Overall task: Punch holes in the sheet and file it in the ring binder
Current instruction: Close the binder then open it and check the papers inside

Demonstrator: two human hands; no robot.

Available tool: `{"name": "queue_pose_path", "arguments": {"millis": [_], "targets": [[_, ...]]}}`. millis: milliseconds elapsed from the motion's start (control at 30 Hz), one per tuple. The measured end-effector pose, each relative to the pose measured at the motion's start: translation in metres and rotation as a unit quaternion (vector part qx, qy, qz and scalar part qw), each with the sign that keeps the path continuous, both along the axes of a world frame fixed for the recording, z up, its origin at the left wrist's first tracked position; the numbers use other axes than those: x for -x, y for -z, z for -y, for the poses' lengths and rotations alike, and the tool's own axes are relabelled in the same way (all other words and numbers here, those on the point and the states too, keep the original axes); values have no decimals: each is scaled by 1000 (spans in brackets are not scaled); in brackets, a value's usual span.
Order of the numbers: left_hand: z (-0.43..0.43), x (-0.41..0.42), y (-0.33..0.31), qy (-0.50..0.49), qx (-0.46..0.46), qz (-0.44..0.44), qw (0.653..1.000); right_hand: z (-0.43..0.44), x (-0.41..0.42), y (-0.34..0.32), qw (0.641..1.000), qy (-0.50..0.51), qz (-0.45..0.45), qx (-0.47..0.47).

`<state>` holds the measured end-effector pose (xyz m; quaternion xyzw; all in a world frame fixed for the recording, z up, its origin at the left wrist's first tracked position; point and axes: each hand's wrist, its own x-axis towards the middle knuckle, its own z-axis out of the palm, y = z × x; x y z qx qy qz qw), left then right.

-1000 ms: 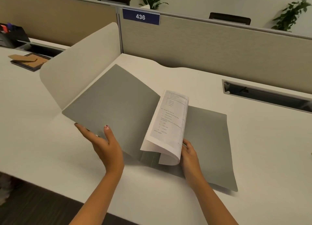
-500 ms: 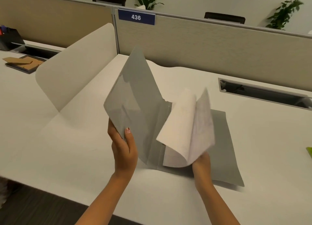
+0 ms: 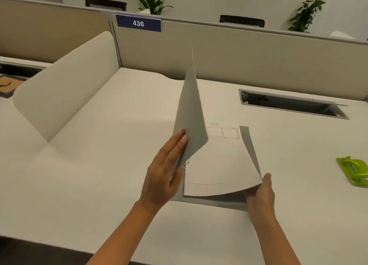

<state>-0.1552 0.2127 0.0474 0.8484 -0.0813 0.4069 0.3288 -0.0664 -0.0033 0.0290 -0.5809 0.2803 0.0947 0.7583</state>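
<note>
A grey binder lies on the white desk, its front cover standing almost upright. My left hand presses flat against the outside of that cover with straight fingers. White printed sheets lie inside the binder, their near right corner curled up. My right hand pinches that lifted corner at the binder's near right edge. A small metal fastener shows at the spine beside my left fingers. The binder's back cover peeks out behind the sheets at the right.
A green hole punch sits on the desk at the far right. A curved cream side divider rises on the left. A beige partition with sign 436 closes the back. A cable slot is recessed at the back right.
The front cover has swung from lying open on the left up to nearly vertical. The sheets have come down flat onto the back cover. My left hand went from gripping the cover's edge to pressing it flat.
</note>
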Motion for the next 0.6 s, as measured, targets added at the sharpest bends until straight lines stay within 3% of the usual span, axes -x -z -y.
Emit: {"name": "queue_pose_path", "arguments": {"millis": [200, 400, 600], "targets": [[26, -17, 3, 65, -92, -91, 989, 20, -4, 1, 997, 14, 27, 67], [49, -31, 22, 98, -153, -177, 967, 31, 2, 1, 995, 67, 60, 38], [60, -40, 36, 105, -197, -212, 951, 45, -2, -2, 997, 2, 80, -7]]}}
